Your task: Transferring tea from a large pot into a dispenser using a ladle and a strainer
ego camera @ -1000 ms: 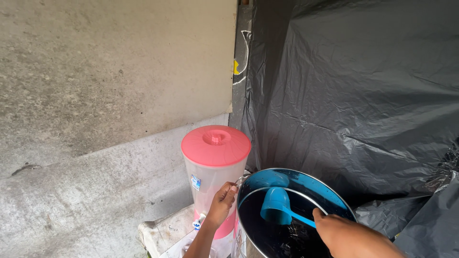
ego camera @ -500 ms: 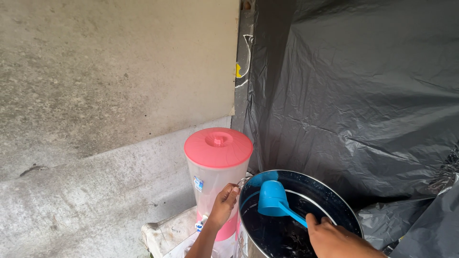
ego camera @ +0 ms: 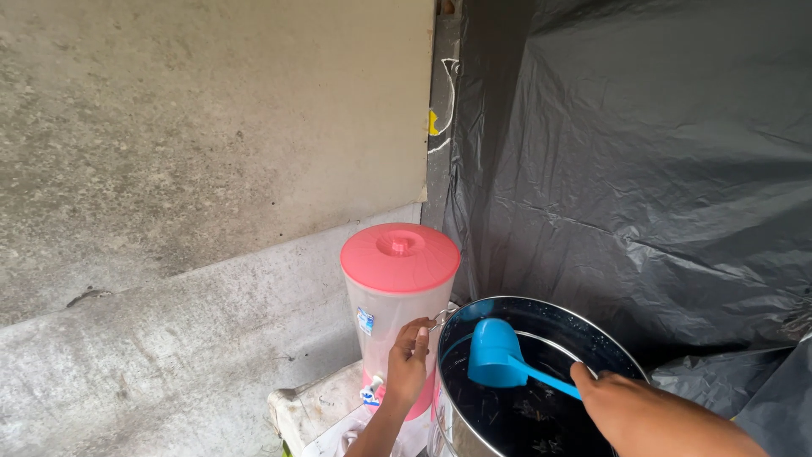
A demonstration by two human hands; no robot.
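While right hand (ego camera: 626, 402) has its grip closed on blue ladle (ego camera: 499, 355) above steel pot (ego camera: 541, 309), left hand (ego camera: 408, 360) loosely touches pink-lidded dispenser (ego camera: 397, 288) beside pot; tilt risks spill.

One dispenser (ego camera: 397, 313), one pot (ego camera: 541, 385) (steel) — one ladle (ego camera: 499, 355).

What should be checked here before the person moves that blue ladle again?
1. Right hand grips the blue ladle by its handle: ok.
2. Ladle cup sits over the metal pot, inside the rim: ok.
3. Left hand steadies the clear dispenser by the pot's edge: ok.
4. Pink lid seated on the dispenser: ok.
5. Ladle full or empty: cannot tell.
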